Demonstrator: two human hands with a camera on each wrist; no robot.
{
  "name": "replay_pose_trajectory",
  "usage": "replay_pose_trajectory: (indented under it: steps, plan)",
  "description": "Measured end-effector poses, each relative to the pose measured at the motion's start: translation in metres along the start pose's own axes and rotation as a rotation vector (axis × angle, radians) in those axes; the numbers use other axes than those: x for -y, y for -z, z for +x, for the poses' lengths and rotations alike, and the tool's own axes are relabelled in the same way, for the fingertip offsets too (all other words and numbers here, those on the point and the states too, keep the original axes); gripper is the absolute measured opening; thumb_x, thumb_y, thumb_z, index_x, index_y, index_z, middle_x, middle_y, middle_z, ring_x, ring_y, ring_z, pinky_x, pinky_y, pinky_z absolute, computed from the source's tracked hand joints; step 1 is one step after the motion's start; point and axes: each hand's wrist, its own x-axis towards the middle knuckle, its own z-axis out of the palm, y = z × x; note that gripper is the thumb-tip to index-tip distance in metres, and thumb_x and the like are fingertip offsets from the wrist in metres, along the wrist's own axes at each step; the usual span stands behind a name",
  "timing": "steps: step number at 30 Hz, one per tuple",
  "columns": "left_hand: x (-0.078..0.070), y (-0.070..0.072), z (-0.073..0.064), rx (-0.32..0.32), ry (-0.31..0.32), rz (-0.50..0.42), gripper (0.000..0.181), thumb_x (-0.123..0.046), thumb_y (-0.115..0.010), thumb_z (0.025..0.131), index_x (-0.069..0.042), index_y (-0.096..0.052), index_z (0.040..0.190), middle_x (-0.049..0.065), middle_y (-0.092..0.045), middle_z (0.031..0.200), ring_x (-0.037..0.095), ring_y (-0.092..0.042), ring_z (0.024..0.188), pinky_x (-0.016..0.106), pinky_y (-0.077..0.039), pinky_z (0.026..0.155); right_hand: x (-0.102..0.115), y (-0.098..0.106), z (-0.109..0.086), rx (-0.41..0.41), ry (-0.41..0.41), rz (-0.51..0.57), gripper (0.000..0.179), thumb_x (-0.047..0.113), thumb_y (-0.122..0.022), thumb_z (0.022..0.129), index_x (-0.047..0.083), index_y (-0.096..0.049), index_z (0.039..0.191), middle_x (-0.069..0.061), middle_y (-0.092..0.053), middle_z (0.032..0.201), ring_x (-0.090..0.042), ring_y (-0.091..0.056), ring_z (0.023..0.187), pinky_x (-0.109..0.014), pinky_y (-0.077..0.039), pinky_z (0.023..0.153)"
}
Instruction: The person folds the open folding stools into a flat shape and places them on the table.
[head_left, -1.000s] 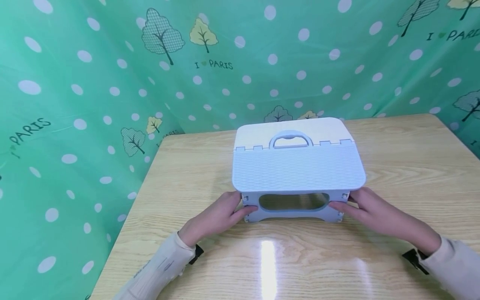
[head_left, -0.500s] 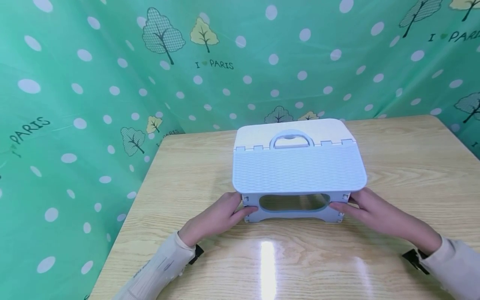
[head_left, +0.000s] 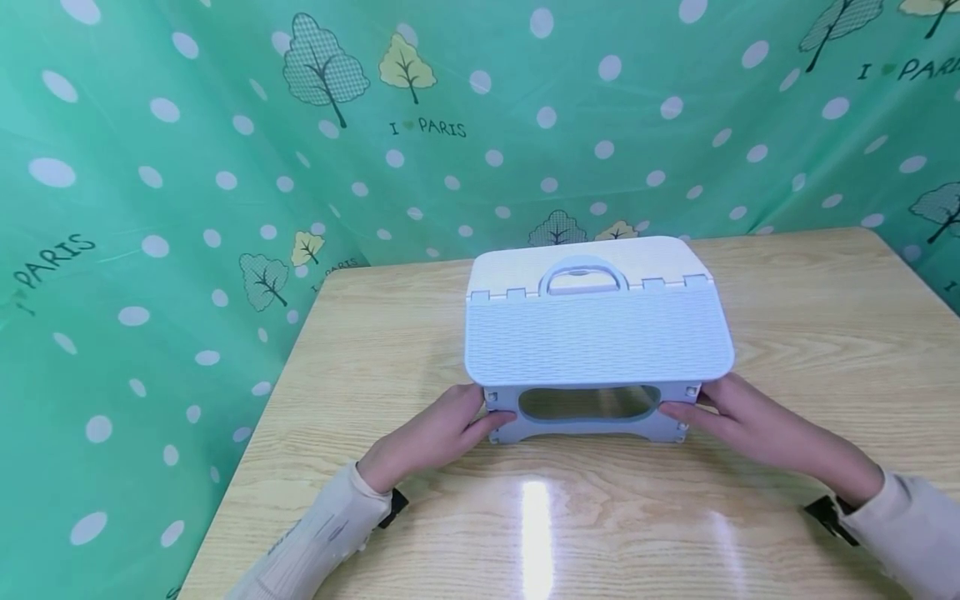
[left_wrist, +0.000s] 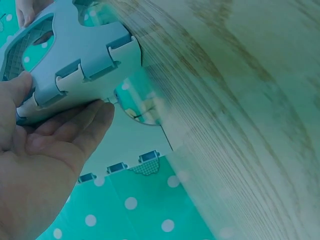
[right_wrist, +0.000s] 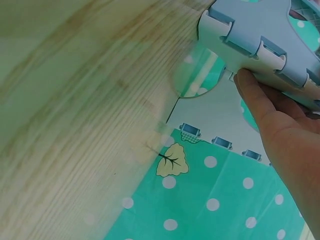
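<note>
A folding step stool (head_left: 592, 333), pale blue in front and white behind, stands unfolded on the table with its arched carry handle lying across the top. My left hand (head_left: 442, 429) grips the lower left side of its legs, thumb across the blue front panel. On the opposite side my right hand (head_left: 757, 421) does the same, its thumb beside the oval opening. Both wrist views show the fingers curled behind the hinged side panels; in the left wrist view the stool's leg (left_wrist: 95, 60) lies between thumb and fingers. The head view hides those fingertips.
The wood-grain table (head_left: 375, 358) spreads around the stool, with a bright light reflection in front. A green dotted curtain (head_left: 225, 167) printed with trees hangs behind and to the left. Black straps (head_left: 393, 508) sit at the wrists, by the sleeves.
</note>
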Motion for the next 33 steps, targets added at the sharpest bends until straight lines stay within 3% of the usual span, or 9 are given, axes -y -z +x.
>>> replay_pose_trajectory:
  steps: [18,33]
  plan:
    - [0.0009,-0.0006,0.0003,0.005,0.000,0.011,0.046,-0.036,-0.046,0.107,-0.021,-0.034,0.149,-0.010,-0.059,0.119,0.006,-0.055,0.089,0.025,-0.047,0.075,-0.0010,0.0013,0.0015,0.024,-0.009,0.033,0.079,0.001,-0.060,0.098,0.027,-0.017,0.158,0.001,-0.029,0.156,-0.004,-0.039,0.128,-0.013,-0.042,0.090]
    - [0.0002,-0.0009,0.0003,0.004,0.005,0.003,0.047,-0.035,-0.046,0.107,-0.021,-0.033,0.150,-0.006,-0.060,0.123,0.007,-0.054,0.092,0.027,-0.046,0.077,-0.0029,0.0010,0.0021,0.027,-0.013,0.039,0.079,0.001,-0.061,0.098,0.027,-0.018,0.158,0.003,-0.029,0.156,-0.006,-0.038,0.127,-0.013,-0.041,0.089]
